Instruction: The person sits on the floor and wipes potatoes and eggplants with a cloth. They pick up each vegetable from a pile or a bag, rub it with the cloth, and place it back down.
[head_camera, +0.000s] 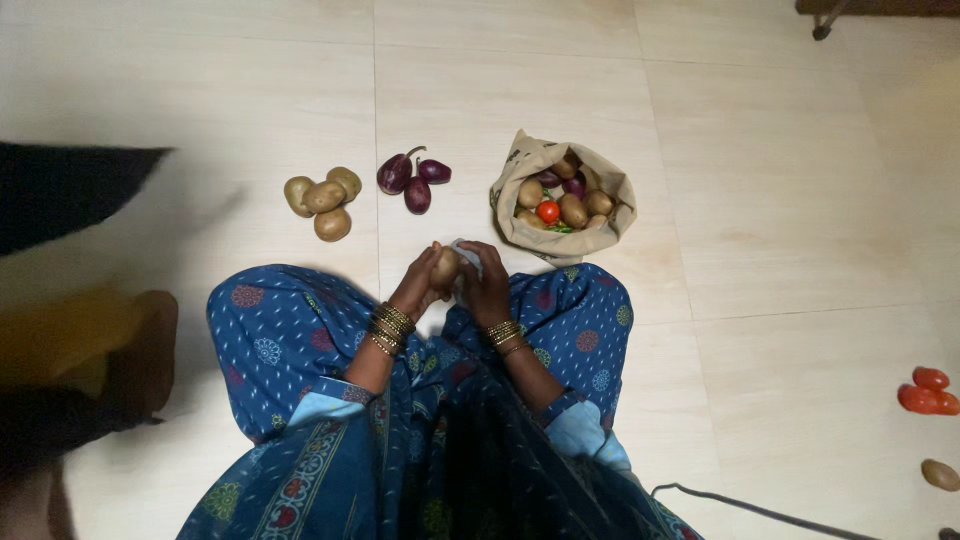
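Currently seated on the tiled floor (780, 200), blue patterned dress spread over both knees. Left hand (418, 285) and right hand (484, 285) meet in front of the lap, both wrapped around one brown potato (445, 267). Left fingers (432, 258) curled over the potato's left side and top; right fingers closed on its other side, with a bit of pale cloth or paper showing at the right hand, too small to tell which. Bangles on both wrists.

Potato sits between the two palms, above the gap between the knees, clear of the floor.

Ahead on the floor, left to right:
- pile of four potatoes (323, 196), touching one another
- three small purple eggplants (412, 177), clustered, just beside the pile
- open brown paper bag (520, 165), top rolled down, holding more potatoes, purple eggplants, one red tomato (547, 211) and something green under it

Bag lies nearest the right hand, just beyond the right knee.

Far right edge: a few red tomatoes (928, 391) lying together, one loose potato (940, 474) below them, well apart from the hands. Dark cable (760, 510) runs across the floor at bottom right.

Left edge: blurred dark and yellow shapes, cannot tell what.
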